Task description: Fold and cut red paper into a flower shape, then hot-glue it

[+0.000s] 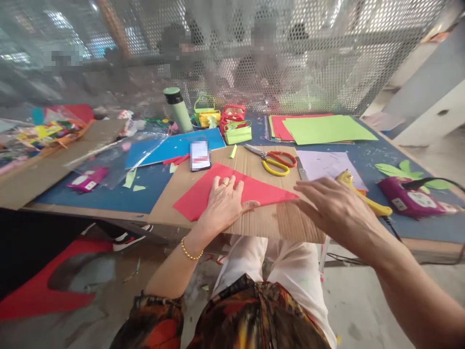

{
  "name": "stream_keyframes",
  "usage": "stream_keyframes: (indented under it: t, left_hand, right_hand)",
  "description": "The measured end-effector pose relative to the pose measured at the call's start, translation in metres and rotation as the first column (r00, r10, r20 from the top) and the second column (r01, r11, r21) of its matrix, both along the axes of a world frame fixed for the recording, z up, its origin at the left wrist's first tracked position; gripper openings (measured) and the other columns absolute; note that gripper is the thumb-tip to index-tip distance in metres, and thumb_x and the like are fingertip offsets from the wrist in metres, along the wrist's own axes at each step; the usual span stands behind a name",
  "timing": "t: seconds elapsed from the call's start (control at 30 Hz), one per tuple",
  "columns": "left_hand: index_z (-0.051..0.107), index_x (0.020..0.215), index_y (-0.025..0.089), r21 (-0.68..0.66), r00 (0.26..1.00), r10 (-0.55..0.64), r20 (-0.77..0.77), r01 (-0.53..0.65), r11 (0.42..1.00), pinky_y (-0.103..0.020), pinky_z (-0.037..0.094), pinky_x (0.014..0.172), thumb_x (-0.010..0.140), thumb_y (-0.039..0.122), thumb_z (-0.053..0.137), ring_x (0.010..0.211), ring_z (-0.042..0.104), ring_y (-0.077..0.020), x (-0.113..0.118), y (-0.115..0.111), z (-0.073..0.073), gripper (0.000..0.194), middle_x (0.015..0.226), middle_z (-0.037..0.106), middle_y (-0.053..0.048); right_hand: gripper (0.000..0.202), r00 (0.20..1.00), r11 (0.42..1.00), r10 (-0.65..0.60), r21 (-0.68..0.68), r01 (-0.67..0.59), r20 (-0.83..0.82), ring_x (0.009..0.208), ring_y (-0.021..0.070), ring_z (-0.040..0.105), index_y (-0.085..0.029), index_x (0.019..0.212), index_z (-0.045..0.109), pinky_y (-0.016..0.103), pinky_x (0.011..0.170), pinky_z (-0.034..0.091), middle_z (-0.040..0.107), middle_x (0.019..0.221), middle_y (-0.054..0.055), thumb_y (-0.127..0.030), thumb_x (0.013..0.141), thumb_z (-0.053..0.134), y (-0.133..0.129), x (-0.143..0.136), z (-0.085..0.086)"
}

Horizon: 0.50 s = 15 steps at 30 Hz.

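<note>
Red paper (261, 188) lies on the cardboard (276, 220), folded to a long point. Long axis runs roughly left to right across the cardboard, wide end toward its left edge, narrow tip toward its right. Left hand (225, 196) is on top of the paper, palm down, fingers a bit spread, pressing flat near the wide half; thumb points along the near edge toward the tip. Right hand (327, 198) comes in over the cardboard's right side, fingers straight and close together, fingertips right at the tip. Can't tell if it pinches the tip or only touches it. Key relation: tip lies just left of the right fingertips, so right hand is nearer the tip, left hand nearer the middle and wide end.

Also on the cardboard: scissors (265, 156) toward its far right, handles one red-orange and one yellow, and a phone (200, 156) at its far left edge.

Writing: phone screen is pixelated, unreadable. Purple box (410, 198) well right of the cardboard has white labels, purple packet (88, 180) well left of it has a pale label; print too small to read on both. Green bottle (179, 114) beyond the cardboard's far left: no brand legible.
</note>
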State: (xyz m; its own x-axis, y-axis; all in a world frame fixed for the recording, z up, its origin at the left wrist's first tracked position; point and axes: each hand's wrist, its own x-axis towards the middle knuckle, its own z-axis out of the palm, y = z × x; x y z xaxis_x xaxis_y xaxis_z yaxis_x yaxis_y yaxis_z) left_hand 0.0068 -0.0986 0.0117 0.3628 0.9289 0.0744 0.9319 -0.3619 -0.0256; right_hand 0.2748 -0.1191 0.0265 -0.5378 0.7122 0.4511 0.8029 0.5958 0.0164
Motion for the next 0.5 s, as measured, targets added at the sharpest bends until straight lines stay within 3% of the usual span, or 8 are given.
stream_keyframes:
  t: [0.03,0.1,0.2,0.33,0.4,0.5]
  left_hand:
    - [0.060,0.144,0.003,0.001,1.000,0.007,0.000,-0.007,1.000,-0.059,0.033,0.120,0.101,0.079,0.017,0.145,0.053,-0.0411,0.001,-0.001,-0.001,0.097,0.158,0.053,-0.031]
    - [0.056,0.149,0.002,-0.006,1.000,0.023,0.001,-0.023,1.000,-0.058,0.031,0.122,0.101,0.078,0.023,0.149,0.049,-0.0416,0.002,-0.003,-0.003,0.096,0.161,0.049,-0.032]
    - [0.050,0.155,0.000,-0.052,0.999,0.052,0.000,-0.052,0.997,-0.058,0.026,0.126,0.101,0.078,0.031,0.155,0.042,-0.0419,0.005,-0.005,-0.004,0.097,0.165,0.043,-0.033]
    - [0.046,0.158,0.000,-0.084,0.998,0.069,0.015,-0.068,0.994,-0.058,0.022,0.129,0.101,0.078,0.032,0.158,0.038,-0.0400,0.006,-0.005,-0.004,0.097,0.167,0.039,-0.032]
    - [0.048,0.157,0.000,-0.072,0.997,0.069,0.022,-0.067,0.995,-0.058,0.024,0.128,0.102,0.076,0.033,0.157,0.040,-0.0396,0.007,-0.006,-0.004,0.095,0.166,0.041,-0.032]
    - [0.050,0.155,0.000,-0.038,0.998,0.054,0.026,-0.053,0.998,-0.059,0.028,0.126,0.103,0.073,0.036,0.154,0.044,-0.0404,0.007,-0.007,-0.004,0.090,0.163,0.046,-0.033]
  right_hand:
    - [0.030,1.000,0.999,0.001,-0.050,-0.001,-0.009,0.091,0.0286,0.073,-0.017,0.103,0.076,0.039,0.079,0.054,0.080,0.097,0.015,-0.034,0.107,0.052,0.012,-0.007,0.008]
    - [0.028,1.000,0.975,-0.028,-0.221,0.024,-0.014,0.089,0.0243,0.074,-0.019,0.102,0.079,0.034,0.079,0.052,0.081,0.096,0.011,-0.031,0.106,0.053,0.040,-0.032,0.024]
    - [0.025,0.990,0.865,-0.100,-0.483,0.135,0.097,0.097,0.0230,0.075,-0.020,0.106,0.081,0.029,0.081,0.051,0.082,0.105,0.010,-0.029,0.101,0.059,0.082,-0.085,0.037]
    - [0.029,0.976,0.829,-0.131,-0.520,0.204,0.174,0.104,0.0298,0.075,-0.013,0.112,0.080,0.032,0.084,0.054,0.080,0.112,0.018,-0.034,0.096,0.068,0.120,-0.144,0.033]
    - [0.037,0.969,0.827,-0.156,-0.512,0.234,0.190,0.111,0.0363,0.073,-0.008,0.117,0.078,0.039,0.088,0.055,0.077,0.117,0.025,-0.036,0.093,0.072,0.133,-0.160,0.026]
    - [0.041,0.974,0.817,-0.135,-0.536,0.214,0.184,0.108,0.0390,0.072,-0.005,0.113,0.077,0.041,0.086,0.056,0.077,0.108,0.026,-0.033,0.083,0.083,0.147,-0.166,0.017]
